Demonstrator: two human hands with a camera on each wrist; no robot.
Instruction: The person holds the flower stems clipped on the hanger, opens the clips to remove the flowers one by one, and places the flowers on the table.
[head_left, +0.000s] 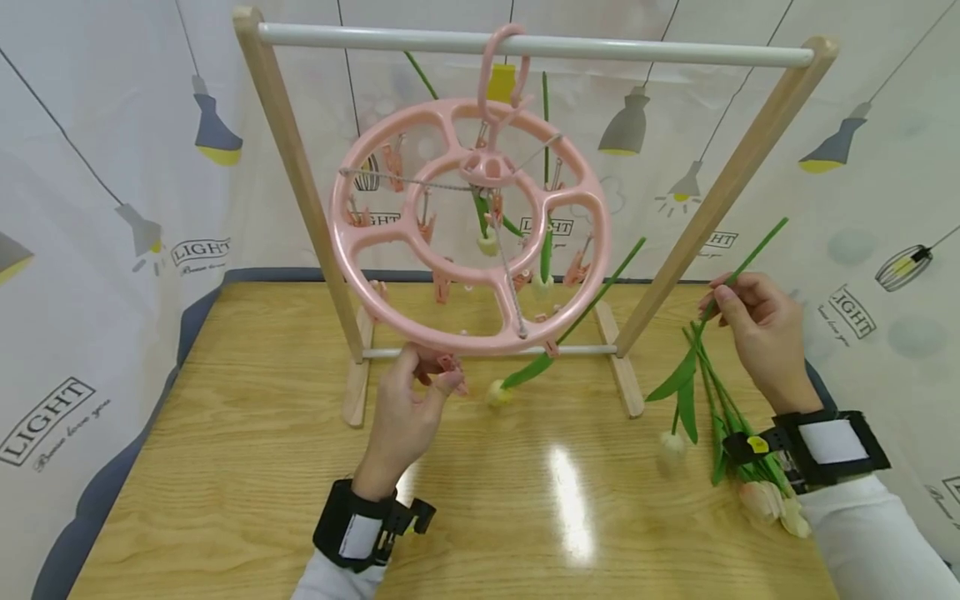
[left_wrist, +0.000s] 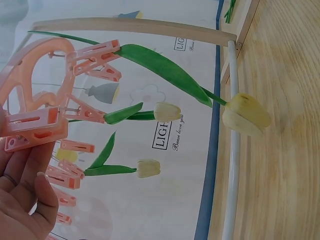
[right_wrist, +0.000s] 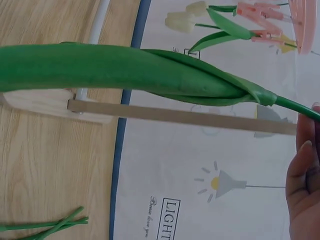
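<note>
My left hand (head_left: 408, 408) is at the front edge of a pink round clip hanger (head_left: 435, 340), its fingers curled at a pink clothespin (left_wrist: 32, 125) that hangs there. Over on the right, my right hand (head_left: 768, 333) pinches an artificial tulip by its green stem (head_left: 757, 250); its leaf (right_wrist: 100, 67) fills much of the right wrist view, and its pale bloom (head_left: 672, 446) points down. A yellowish-white tulip (left_wrist: 245, 115) hangs aslant from a clothespin on the hanger's right side. Two more white tulips (left_wrist: 167, 111) hang bloom-down from clips farther back.
The hanger hooks over the white bar (head_left: 645, 52) of a wooden stand (head_left: 720, 208) on the wood table (head_left: 247, 467). Loose tulips (head_left: 761, 500) lie at the right beside my right wrist. A cloth printed with lamps (head_left: 97, 275) surrounds the table.
</note>
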